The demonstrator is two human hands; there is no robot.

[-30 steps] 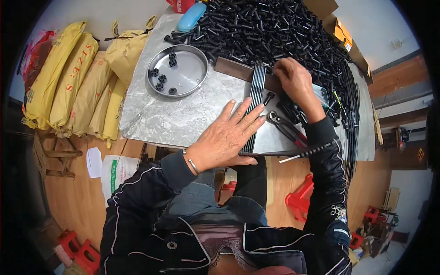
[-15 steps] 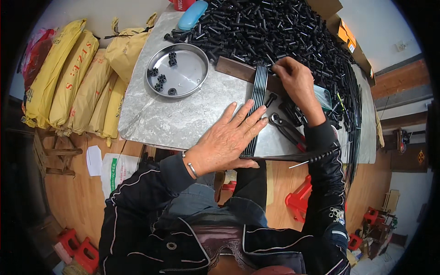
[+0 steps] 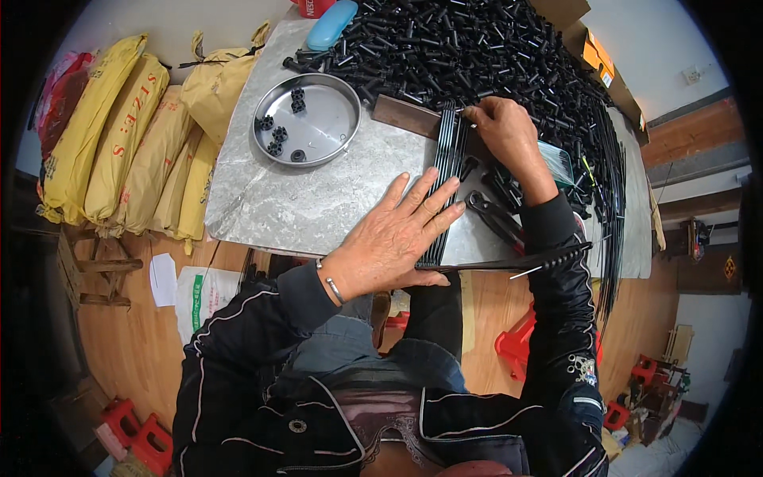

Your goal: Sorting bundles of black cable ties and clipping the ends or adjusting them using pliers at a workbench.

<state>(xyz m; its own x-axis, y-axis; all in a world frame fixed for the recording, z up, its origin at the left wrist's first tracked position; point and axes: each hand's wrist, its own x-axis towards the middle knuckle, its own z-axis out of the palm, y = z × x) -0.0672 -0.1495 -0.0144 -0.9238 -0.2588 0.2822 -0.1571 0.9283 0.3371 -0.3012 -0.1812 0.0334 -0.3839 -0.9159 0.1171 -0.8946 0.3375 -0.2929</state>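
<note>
Left hand (image 3: 393, 233): lay flat, fingers apart, across thin, straight, dark rods (image 3: 447, 151).
Right hand (image 3: 507, 132): thumb and forefinger clamped on one rod near its far end.

The one view is the left of two wide fisheye cameras worn on the person's head, looking steeply down and somewhat forward, upright and unmirrored. It is near enough that the jacket (image 3: 246, 421) fills the lower edge, with both sleeves coming in from below. The left hand (image 3: 393, 230) lies about mid-picture, the right hand (image 3: 509, 135) farther up and to the right. The worktop (image 3: 278, 215) runs away from the camera toward the upper edge. The wide lens also takes in sacks (image 3: 115, 151) at left, floor (image 3: 127, 342) on both sides, and a wall (image 3: 687, 44) at upper right, inside a dark rounded border.
</note>
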